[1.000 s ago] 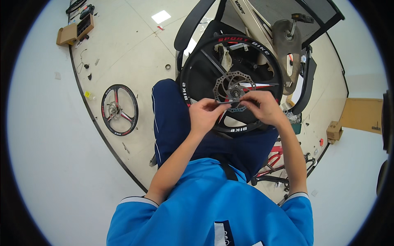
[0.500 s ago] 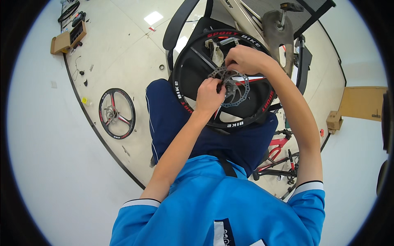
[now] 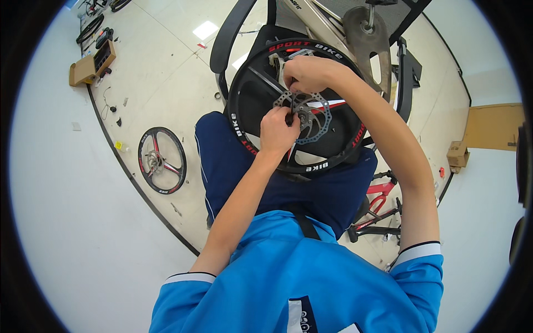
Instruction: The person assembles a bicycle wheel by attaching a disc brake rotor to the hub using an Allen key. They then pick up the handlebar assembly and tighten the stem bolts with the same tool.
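A black three-spoke bicycle wheel [image 3: 234, 100] with red and white lettering lies across my lap. A silver brake disc [image 3: 322, 131] with a scalloped edge sits around its hub [image 3: 302, 117]. My left hand [image 3: 276, 131] is closed in a pinch beside the hub, at the disc's left side. Just above the disc's upper left edge, my right hand [image 3: 309, 74] is closed with its fingers curled down. A thin dark piece shows between the two hands; my fingers cover most of it, and its kind is not clear.
Beyond the wheel stand a black chair [image 3: 226, 41] and a cream bicycle frame [image 3: 311, 21] with a crank. A second three-spoke wheel [image 3: 181, 152] lies on the floor at left. An open cardboard box [image 3: 83, 70] is far left; a red bicycle frame [image 3: 380, 194] lies at right.
My right hand has swung left over the disc's upper edge, fingers still curled. My left hand stays by the hub. The whole view has shifted slightly.
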A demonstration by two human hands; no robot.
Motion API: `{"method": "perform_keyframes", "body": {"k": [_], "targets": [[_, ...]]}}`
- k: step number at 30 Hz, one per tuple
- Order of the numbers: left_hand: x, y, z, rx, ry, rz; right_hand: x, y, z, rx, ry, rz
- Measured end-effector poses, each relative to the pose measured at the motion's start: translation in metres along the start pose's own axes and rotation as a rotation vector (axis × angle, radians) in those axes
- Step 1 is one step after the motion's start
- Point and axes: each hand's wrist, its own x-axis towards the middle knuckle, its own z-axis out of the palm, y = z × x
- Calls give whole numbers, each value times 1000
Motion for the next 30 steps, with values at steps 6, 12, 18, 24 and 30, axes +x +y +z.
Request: {"method": "perform_keyframes", "body": {"k": [6,12,18,24,30], "targets": [[4,1,-7,-44,-72,-57,7,6,5,28,46,-38],[2,-1,0,-7,-43,-4,6,7,-2,52,18,-27],[-4,2,0,14,5,23,3,-1,-7,26,12,-22],[1,0,1,13,-15,-15,8,5,-6,55,44,-25],[-2,-8,3,64,-16,5,21,7,4,62,117,-86]]}}
